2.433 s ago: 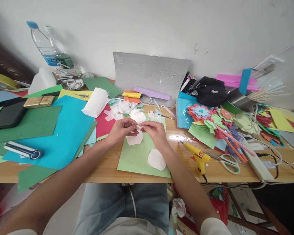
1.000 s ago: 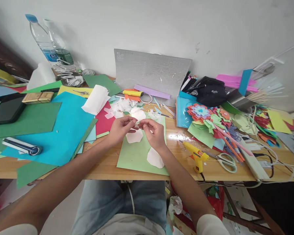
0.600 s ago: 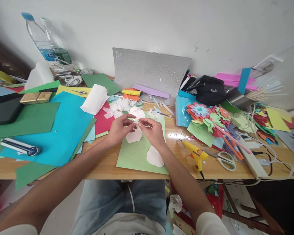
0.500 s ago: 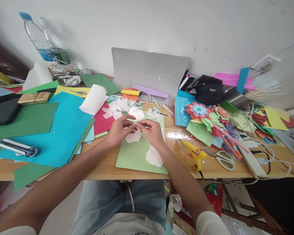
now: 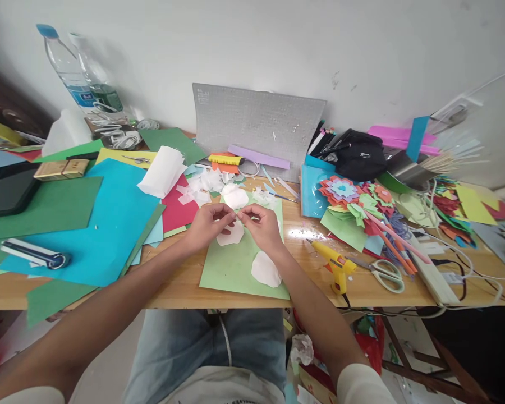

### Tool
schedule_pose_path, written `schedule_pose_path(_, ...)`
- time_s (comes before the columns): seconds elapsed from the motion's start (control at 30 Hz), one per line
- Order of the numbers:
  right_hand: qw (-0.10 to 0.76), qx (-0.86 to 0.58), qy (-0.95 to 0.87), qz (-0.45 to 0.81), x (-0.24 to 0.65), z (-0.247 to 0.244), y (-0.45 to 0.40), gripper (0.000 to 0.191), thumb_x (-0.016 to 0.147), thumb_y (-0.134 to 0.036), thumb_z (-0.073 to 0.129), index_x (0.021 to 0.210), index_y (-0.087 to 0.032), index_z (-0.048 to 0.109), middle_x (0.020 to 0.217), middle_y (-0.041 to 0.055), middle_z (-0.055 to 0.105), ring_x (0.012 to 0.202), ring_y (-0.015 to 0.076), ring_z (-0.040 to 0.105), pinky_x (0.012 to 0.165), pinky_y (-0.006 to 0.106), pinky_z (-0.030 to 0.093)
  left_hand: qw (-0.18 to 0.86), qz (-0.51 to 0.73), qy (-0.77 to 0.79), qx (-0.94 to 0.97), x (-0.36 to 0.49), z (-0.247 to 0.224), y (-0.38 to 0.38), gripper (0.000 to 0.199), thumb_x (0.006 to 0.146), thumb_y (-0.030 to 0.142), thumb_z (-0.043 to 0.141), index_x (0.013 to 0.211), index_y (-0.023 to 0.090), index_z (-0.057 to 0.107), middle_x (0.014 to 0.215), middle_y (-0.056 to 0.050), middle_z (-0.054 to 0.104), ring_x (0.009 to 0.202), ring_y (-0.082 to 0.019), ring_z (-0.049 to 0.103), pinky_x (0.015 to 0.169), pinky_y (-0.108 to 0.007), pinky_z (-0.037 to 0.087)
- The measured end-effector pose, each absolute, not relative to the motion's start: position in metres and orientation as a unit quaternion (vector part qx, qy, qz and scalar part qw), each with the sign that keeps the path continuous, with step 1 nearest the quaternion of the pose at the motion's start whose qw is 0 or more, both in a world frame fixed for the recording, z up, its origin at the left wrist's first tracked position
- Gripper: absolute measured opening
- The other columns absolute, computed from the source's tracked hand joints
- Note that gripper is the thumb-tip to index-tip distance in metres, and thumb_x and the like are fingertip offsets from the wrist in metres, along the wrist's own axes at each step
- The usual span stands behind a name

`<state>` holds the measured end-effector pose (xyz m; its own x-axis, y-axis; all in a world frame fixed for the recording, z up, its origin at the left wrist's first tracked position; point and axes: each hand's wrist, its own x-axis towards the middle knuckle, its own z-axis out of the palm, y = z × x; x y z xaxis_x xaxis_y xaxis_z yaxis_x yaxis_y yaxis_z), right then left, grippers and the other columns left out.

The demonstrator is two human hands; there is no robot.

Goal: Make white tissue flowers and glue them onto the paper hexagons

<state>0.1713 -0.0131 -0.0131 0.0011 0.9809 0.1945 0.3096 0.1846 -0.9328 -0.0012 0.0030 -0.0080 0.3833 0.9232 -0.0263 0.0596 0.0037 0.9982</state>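
My left hand (image 5: 212, 225) and my right hand (image 5: 261, 225) meet fingertip to fingertip above a light green sheet (image 5: 231, 272). Thumb and forefinger are pressed together on each; whatever they pinch is too small to make out. Under my left fingers lies a white paper piece (image 5: 230, 234). Another white piece (image 5: 234, 196) is just beyond the hands, and a third white piece (image 5: 266, 270) rests beside my right wrist.
A yellow glue gun (image 5: 334, 264) and scissors (image 5: 386, 275) lie to the right, near paper flowers (image 5: 340, 189). Blue card (image 5: 109, 224) and a stapler (image 5: 36, 253) are on the left. A grey cutting mat (image 5: 258, 126) leans on the wall.
Both hands have shifted only slightly, and the white piece beyond them shows more fully. The fingertips stay close together.
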Motion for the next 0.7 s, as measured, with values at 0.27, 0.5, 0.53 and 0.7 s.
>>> schedule_pose_path(0.27,0.457,-0.523,-0.582,0.422,0.171,-0.014,-0.012,0.028,0.078,-0.046,0.068,0.078,-0.018,0.071,0.076,0.0034,0.069,0.067,0.0153,0.059,0.054,0.024,0.049,0.582,0.404,0.422,0.565,-0.001,-0.007,0.004,0.033,0.08,0.048,0.069,0.083,0.015,0.065,0.077,-0.004,0.064,0.078,-0.018,0.065,0.062,-0.028,0.059)
schedule_pose_path(0.5,0.445,-0.531,-0.597,0.405,0.176,-0.013,-0.009,0.029,0.078,-0.047,0.067,0.078,-0.018,0.071,0.072,0.0021,0.067,0.063,0.0148,0.057,0.055,0.025,0.046,0.589,0.39,0.433,0.56,0.002,-0.009,0.002,0.036,0.08,0.051,0.066,0.087,0.015,0.066,0.088,-0.008,0.07,0.077,-0.018,0.067,0.062,-0.029,0.057)
schedule_pose_path(0.53,0.449,-0.534,-0.602,0.389,0.179,-0.013,-0.007,0.028,0.078,-0.046,0.066,0.078,-0.018,0.071,0.073,0.0024,0.068,0.064,0.015,0.058,0.056,0.026,0.046,0.578,0.389,0.436,0.57,0.0,-0.008,0.003,0.038,0.082,0.052,0.064,0.091,0.016,0.067,0.091,-0.009,0.071,0.076,-0.018,0.067,0.062,-0.029,0.057)
schedule_pose_path(0.7,0.496,-0.608,-0.584,0.207,0.215,-0.014,0.013,0.026,0.078,-0.041,0.064,0.078,-0.016,0.072,0.078,0.0046,0.071,0.071,0.0168,0.061,0.072,0.03,0.048,0.254,0.374,0.581,0.677,-0.033,0.007,0.025,0.034,0.092,0.04,0.048,0.113,0.02,0.066,0.093,-0.008,0.072,0.08,-0.02,0.066,0.07,-0.031,0.052)
